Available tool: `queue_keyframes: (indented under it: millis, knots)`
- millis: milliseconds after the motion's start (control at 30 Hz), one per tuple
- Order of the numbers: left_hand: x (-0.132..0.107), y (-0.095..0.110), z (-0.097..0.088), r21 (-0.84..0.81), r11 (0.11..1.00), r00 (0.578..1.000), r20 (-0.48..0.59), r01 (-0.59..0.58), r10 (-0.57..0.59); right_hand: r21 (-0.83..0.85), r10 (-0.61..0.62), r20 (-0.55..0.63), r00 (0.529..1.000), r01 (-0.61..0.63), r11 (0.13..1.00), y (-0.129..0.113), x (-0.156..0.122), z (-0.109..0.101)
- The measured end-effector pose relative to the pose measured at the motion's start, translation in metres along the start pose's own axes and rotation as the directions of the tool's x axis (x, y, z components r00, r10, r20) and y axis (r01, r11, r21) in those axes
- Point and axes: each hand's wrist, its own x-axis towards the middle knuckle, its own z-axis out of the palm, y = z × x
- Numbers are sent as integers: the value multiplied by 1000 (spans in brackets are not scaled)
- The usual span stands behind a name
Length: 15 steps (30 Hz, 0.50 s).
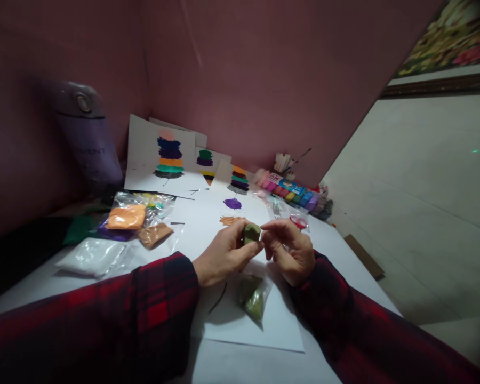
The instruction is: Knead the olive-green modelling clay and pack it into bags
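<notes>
My left hand (226, 253) is closed around a lump of olive-green modelling clay (252, 233), held between thumb and fingers above the sheet. Close beside its right side is my right hand (288, 248), fingers bent and the index finger reaching toward the clay. I see nothing held in that hand, and whether its fingertip touches the lump I cannot tell. Below both hands, a clear bag of olive-green clay (253, 298) lies on a white sheet of paper (278, 333). A dark curved line (218, 298) shows on the paper left of the bag.
Bags of orange clay (126, 217), brown clay (155, 235) and white clay (90, 256) lie left. Sheets with coloured bands (144, 154) lean at the wall. A purple bottle (90, 144) stands far left. Behind my right hand are a multicoloured clay pack (290, 189) and a fork (276, 207).
</notes>
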Motion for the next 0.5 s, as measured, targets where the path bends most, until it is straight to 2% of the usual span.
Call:
queue_keyframes:
  millis: [133,367,500]
  knots:
    - [0,5,2,-32,997,997,13,75,-75,-7,0,13,1000,0,1000,0,0,1]
    - [-1,9,4,-20,989,988,-47,146,-147,-21,34,36,999,-33,999,0,0,0]
    - [-1,5,2,-30,996,996,2,89,-89,-50,67,23,997,-66,997,-1,1,0]
